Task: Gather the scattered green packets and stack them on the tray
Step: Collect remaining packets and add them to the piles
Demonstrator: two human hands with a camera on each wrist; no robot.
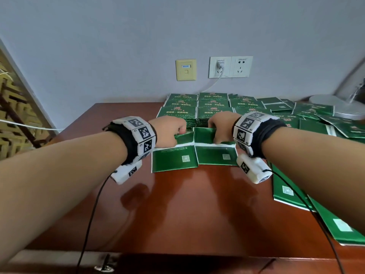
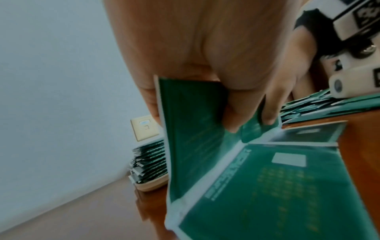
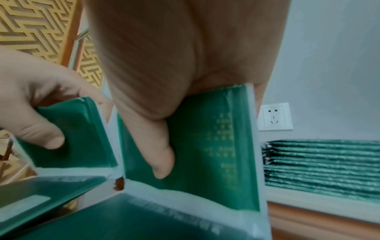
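My left hand (image 1: 173,133) grips the raised half of a folded green packet strip (image 1: 174,159) whose other half lies flat on the table. My right hand (image 1: 219,129) grips a second folded strip (image 1: 216,155) the same way, right beside the first. In the left wrist view, thumb and fingers of the left hand (image 2: 191,110) pinch the upright half (image 2: 193,138). The right wrist view shows the right hand (image 3: 209,129) with its thumb pressed on its upright half (image 3: 216,154). Just behind both hands stand stacks of packets (image 1: 197,107) on a beige tray (image 2: 150,186).
Loose green packets (image 1: 316,115) lie scattered at the back right, and more (image 1: 286,190) lie along the table's right side under my right forearm. A grey lamp base (image 1: 335,105) stands among them. Wall sockets (image 1: 230,67) with a plugged cable sit behind the tray.
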